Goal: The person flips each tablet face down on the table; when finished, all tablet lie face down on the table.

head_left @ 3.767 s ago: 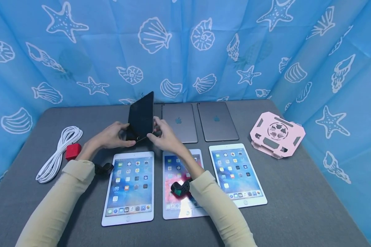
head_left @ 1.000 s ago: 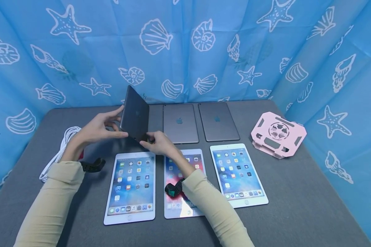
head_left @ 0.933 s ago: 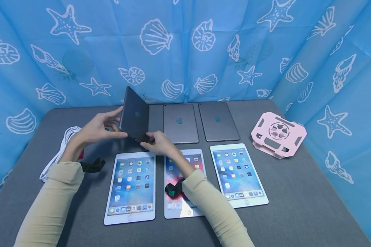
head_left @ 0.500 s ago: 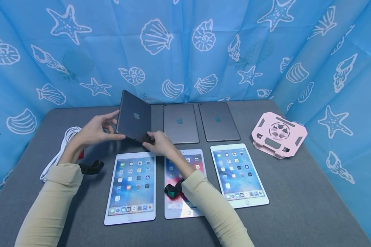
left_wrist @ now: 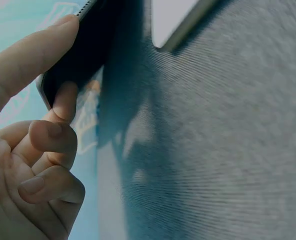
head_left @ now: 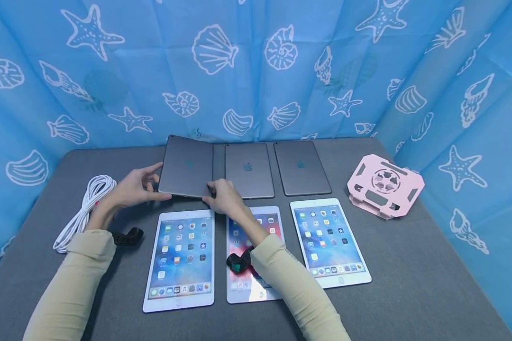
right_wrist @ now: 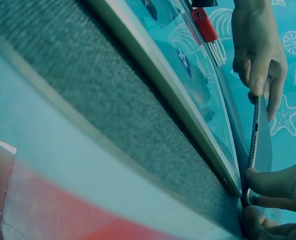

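Observation:
A dark grey tablet (head_left: 187,166) is held back side up, slightly tilted, at the left end of the rear row. My left hand (head_left: 134,188) pinches its left edge near the front corner; the left wrist view shows the thumb on one face of the tablet (left_wrist: 90,55) and a fingertip on the other. With thumb and fingers, my right hand (head_left: 225,198) grips the front right corner. In the right wrist view the tablet's port edge (right_wrist: 255,132) runs between both hands. Its screen is turned down, mostly hidden.
Two more grey tablets, a middle one (head_left: 249,173) and a right one (head_left: 303,168), lie face down alongside. Three white tablets with lit screens lie in front, the left one (head_left: 180,258) nearest. A white cable (head_left: 85,213) and pink stand (head_left: 384,186) flank them; a blue curtain (head_left: 247,71) hangs behind.
The grey tablet has turned over, from its dark screen showing to its back showing. Over the last second it tipped down from nearly upright to almost flat, both hands keeping their hold.

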Action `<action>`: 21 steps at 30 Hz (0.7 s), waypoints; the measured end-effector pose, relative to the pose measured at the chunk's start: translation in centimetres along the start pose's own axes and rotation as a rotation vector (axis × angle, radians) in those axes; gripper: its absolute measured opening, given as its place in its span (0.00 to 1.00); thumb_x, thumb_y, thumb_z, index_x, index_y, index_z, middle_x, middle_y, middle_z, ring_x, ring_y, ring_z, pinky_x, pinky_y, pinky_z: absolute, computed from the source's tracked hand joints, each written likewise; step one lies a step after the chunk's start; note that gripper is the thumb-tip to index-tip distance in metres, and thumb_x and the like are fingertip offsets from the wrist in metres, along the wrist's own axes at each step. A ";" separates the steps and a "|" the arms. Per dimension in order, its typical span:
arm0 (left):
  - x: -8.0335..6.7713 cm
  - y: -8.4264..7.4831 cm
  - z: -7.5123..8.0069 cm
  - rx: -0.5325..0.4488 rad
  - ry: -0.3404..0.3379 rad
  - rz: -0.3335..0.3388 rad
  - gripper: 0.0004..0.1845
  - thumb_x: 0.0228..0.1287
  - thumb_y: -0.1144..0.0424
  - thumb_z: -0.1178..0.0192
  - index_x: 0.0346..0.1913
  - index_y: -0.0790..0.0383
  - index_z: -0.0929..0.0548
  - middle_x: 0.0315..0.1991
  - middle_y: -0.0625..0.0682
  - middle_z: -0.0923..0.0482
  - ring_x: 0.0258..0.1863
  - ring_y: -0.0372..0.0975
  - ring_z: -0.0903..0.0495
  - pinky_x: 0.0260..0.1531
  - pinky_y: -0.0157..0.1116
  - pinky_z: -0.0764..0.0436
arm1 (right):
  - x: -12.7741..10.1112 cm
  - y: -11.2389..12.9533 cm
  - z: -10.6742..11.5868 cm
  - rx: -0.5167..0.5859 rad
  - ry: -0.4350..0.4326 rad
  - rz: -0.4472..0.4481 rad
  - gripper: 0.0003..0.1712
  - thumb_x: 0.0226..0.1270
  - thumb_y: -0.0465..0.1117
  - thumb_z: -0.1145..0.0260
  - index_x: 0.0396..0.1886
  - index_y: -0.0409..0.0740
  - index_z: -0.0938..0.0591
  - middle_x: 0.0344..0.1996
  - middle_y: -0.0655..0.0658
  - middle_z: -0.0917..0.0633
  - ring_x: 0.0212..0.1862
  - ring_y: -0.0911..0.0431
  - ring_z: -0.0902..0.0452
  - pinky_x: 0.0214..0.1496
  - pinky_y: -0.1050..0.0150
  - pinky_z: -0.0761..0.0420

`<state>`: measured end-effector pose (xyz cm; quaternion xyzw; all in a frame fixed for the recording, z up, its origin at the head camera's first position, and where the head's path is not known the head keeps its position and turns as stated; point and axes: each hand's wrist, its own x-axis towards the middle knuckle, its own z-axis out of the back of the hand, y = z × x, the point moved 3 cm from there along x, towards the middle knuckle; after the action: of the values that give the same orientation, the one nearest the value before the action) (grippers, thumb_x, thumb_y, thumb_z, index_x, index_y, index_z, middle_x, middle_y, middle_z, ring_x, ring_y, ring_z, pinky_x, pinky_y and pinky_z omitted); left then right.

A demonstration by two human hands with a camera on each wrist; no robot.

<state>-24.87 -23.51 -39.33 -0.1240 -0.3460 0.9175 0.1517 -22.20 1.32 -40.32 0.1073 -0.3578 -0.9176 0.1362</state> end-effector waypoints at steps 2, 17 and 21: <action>0.1 0.1 -0.1 0.014 0.004 0.012 0.57 0.58 0.53 0.24 0.81 0.69 0.49 0.44 0.59 0.20 0.19 0.36 0.25 0.35 0.32 0.26 | 0.0 0.0 0.0 -0.013 -0.001 -0.007 0.29 0.74 0.42 0.34 0.72 0.39 0.26 0.65 0.36 0.19 0.57 0.50 0.17 0.53 0.63 0.17; 0.8 1.3 -1.4 0.077 0.025 0.063 0.62 0.54 0.49 0.22 0.81 0.71 0.52 0.40 0.56 0.23 0.21 0.36 0.31 0.26 0.34 0.32 | -0.1 0.0 0.2 -0.001 -0.004 -0.049 0.32 0.71 0.37 0.32 0.72 0.37 0.27 0.64 0.34 0.19 0.53 0.48 0.15 0.44 0.69 0.16; 1.1 1.4 -1.6 0.106 0.017 0.048 0.62 0.54 0.49 0.22 0.80 0.72 0.51 0.35 0.52 0.24 0.21 0.36 0.31 0.27 0.34 0.33 | 0.0 -0.1 0.2 0.000 -0.003 -0.055 0.31 0.72 0.37 0.33 0.72 0.37 0.28 0.65 0.34 0.19 0.57 0.47 0.16 0.48 0.67 0.15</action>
<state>-25.60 -23.15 -41.62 -0.1318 -0.2924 0.9369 0.1390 -22.22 1.50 -40.24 0.1158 -0.3551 -0.9210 0.1104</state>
